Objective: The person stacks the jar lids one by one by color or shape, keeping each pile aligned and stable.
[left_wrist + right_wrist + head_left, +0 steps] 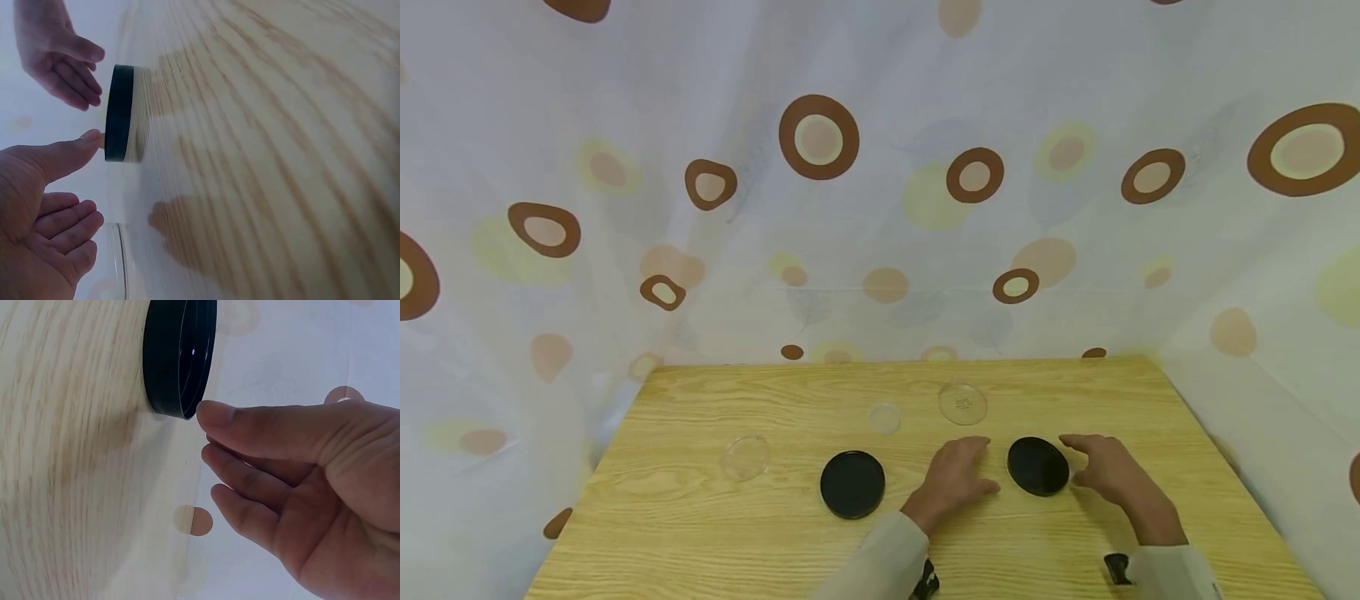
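Note:
A black shallow round dish (1038, 467) sits on the wooden table between my two hands. My left hand (953, 478) is to its left, thumb and fingers spread apart, with a gap to the dish in the head view. On the other side my right hand (1103, 468) is close to the rim, fingers loosely bent and holding nothing. In the right wrist view, the thumb tip (215, 415) is beside the dish's rim (182, 369); whether it touches cannot be told. Left of my left hand lies a second black dish (852, 484).
Behind the hands lie a large clear disc (962, 404) with small print and a smaller clear disc (884, 418). Another clear disc (746, 458) lies farther left. A patterned curtain (887, 208) stands along the back and sides of the table (700, 550).

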`<state>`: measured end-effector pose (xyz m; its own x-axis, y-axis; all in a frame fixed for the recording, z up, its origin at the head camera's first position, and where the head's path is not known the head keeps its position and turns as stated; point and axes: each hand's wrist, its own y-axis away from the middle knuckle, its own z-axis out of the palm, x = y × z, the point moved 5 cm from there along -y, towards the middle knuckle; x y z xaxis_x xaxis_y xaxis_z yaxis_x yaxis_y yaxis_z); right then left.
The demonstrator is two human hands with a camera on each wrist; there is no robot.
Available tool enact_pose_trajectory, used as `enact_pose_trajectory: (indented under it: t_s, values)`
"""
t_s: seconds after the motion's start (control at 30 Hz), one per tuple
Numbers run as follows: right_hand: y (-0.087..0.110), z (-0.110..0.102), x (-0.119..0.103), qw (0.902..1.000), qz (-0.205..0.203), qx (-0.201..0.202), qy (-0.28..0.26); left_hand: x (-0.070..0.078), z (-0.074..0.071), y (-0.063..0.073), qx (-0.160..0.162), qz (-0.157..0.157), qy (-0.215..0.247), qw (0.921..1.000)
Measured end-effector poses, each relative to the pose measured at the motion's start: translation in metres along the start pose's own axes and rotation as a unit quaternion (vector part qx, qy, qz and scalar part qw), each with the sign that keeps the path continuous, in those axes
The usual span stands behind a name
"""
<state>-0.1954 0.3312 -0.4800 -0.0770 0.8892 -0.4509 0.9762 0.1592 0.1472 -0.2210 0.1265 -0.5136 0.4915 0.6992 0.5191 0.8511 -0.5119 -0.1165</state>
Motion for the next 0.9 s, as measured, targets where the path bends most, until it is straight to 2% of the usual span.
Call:
enact_pose_trajectory:
  t_s: [0.23, 0.57, 0.9]
  values:
    - [-0.002, 0.002, 0.006, 0.9999, 0.010, -0.006, 0.008, 0.008, 0.007, -0.007, -0.009, 0.017, -0.010, 0.9998]
    - [-0.004, 0.012, 0.009, 0.9996, 0.018, 0.005, 0.023, 0.009, 0.014, -0.009, 0.001, 0.025, -0.024, 0.9994]
    - [-0.004, 0.015, 0.006, 0.9983, 0.008, 0.037, 0.044, 0.015, 0.016, -0.009, 0.006, 0.043, 0.003, 0.9990]
